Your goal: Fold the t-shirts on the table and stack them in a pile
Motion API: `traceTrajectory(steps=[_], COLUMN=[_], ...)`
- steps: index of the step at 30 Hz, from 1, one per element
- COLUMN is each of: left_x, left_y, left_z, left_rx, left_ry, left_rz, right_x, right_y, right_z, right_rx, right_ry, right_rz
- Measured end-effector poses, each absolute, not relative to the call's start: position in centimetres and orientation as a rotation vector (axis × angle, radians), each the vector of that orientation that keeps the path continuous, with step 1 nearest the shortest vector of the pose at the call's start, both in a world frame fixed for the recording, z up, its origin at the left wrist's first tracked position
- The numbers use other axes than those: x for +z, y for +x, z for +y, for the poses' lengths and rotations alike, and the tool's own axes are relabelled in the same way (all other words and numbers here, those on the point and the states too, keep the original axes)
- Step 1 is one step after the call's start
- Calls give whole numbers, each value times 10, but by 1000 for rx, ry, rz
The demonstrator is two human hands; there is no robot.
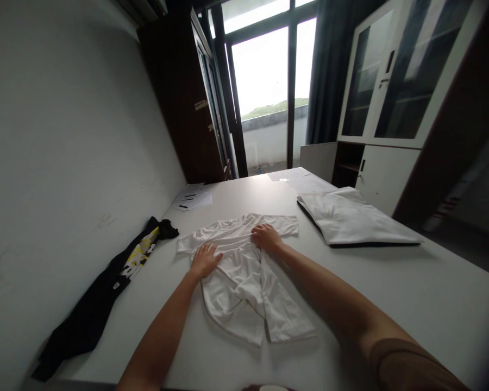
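Observation:
A white short-sleeved T-shirt (226, 232) lies spread on the table, with its collar at the far side. What looks like a pair of white shorts (236, 304) lies over its lower part, wrinkled, with two legs toward me. My left hand (206, 260) rests palm down on the left of the white cloth, fingers spread. Farther right, my right hand (266, 237) lies on the fabric near the shorts' upper edge, fingers slightly bent and pointing left. Its thumb is hidden, and no cloth shows gripped in either hand.
A black garment with a yellow and white print (106, 293) lies along the wall side of the white table (432, 293). Folded white cloth over something black (362, 220) is at the right. Papers (193, 196) lie at the far left, more sheets (299, 179) at the far end.

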State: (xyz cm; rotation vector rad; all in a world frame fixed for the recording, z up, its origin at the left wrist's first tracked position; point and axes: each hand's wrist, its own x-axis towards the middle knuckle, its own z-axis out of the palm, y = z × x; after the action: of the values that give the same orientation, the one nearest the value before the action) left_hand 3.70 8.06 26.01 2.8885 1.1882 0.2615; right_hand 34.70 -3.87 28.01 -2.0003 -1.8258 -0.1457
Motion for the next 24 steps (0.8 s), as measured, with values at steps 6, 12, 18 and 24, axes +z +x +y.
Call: traceTrajectory(steps=[6, 12, 18, 24], left_x=[259, 268, 262, 263], left_y=[14, 24, 32, 29], left_z=[100, 82, 73, 73], left_rx=[445, 677, 585, 552], left_ry=[2837, 2922, 2961, 2920], left_rz=[1445, 1231, 1027, 1065], right_x=[296, 318, 336, 336], right_y=[309, 257, 215, 186], right_z=[-49, -68, -98, -121], right_rx=[-60, 206, 479, 283], right_ry=[-1676, -1440, -1271, -1730], right_rz=[-2101, -2199, -2505, -2692])
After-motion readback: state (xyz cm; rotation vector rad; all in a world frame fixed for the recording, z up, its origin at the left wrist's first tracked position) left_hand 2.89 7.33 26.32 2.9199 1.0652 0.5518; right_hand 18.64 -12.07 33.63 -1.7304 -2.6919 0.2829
